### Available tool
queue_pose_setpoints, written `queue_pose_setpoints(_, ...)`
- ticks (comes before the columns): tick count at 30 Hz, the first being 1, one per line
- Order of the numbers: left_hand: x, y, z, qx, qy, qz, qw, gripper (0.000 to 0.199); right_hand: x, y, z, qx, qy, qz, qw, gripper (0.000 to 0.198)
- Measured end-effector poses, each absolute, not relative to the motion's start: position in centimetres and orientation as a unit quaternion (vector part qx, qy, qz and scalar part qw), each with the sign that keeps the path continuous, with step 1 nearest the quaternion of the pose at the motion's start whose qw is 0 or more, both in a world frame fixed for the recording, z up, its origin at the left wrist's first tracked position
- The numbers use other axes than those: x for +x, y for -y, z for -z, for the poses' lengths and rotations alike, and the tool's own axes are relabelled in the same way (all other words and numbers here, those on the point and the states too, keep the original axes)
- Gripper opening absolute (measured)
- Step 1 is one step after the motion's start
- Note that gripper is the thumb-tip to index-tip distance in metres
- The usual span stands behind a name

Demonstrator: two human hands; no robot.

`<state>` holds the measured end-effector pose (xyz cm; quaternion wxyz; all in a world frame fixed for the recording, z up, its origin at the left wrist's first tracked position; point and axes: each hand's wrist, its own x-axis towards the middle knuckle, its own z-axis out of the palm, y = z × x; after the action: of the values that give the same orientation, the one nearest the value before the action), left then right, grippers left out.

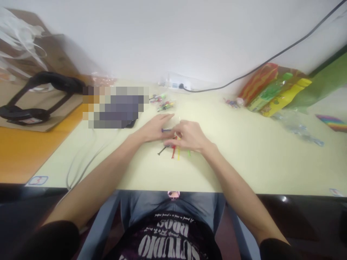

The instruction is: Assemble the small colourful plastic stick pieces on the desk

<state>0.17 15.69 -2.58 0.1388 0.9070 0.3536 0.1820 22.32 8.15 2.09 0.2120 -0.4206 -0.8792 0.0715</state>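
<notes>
My left hand (pixel 155 128) rests low over the table, fingers reaching to the right and curved around something mostly hidden. A thin blue stick (pixel 166 130) shows beside its fingers. Close against it, my right hand (pixel 189 135) has its fingers bent in a closed grip; what they hold is hidden and blurred. Part of a clear, see-through piece (pixel 176 119) appears between the hands. From under my right hand fan out a black stick (pixel 162 150), a red stick (pixel 173 153), a yellow stick (pixel 178 154) and a short green stick (pixel 189 153).
Small colourful pieces in clear bags (pixel 165 104) lie behind my hands. At left are a blurred-out dark device (pixel 119 108), cables (pixel 86 169) and a black-framed object (pixel 40 94) on cardboard. Right are a green bottle (pixel 271 94), a yellow bottle (pixel 288 97) and crumpled plastic (pixel 295 128).
</notes>
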Motion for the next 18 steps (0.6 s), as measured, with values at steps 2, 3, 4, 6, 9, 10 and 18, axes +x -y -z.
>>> queue_pose_setpoints(2, 0.1, -15.8, 2.6, 0.911, -0.355, -0.174, 0.12, 0.093, 21.3, -7.4, -2.1, -0.378, 0.907, -0.058, 0.177, 0.051)
queue_pose_setpoints(3, 0.1, -15.8, 2.6, 0.912, -0.357, -0.169, 0.111, 0.094, 20.9, -7.2, -1.9, -0.36, 0.917, -0.052, 0.163, 0.051)
queue_pose_setpoints(4, 0.1, -15.9, 2.6, 0.913, -0.359, -0.164, 0.104, 0.095, 20.5, -7.1, -1.7, -0.345, 0.924, -0.05, 0.154, 0.047)
queue_pose_setpoints(6, 0.0, -16.0, 2.7, 0.912, -0.367, -0.157, 0.098, 0.094, 20.0, -7.2, -1.1, -0.324, 0.933, -0.055, 0.146, 0.035)
queue_pose_setpoints(9, 0.0, -16.1, 2.8, 0.909, -0.375, -0.153, 0.102, 0.091, 19.7, -7.6, -0.4, -0.307, 0.936, -0.079, 0.152, 0.017)
queue_pose_setpoints(10, 0.0, -16.2, 2.9, 0.909, -0.374, -0.155, 0.103, 0.09, 19.6, -7.6, -0.3, -0.302, 0.935, -0.09, 0.16, 0.014)
queue_pose_setpoints(18, -0.3, -16.6, 3.6, 0.916, -0.344, -0.179, 0.106, 0.083, 20.4, -7.4, -1.4, -0.331, 0.841, -0.267, 0.335, 0.017)
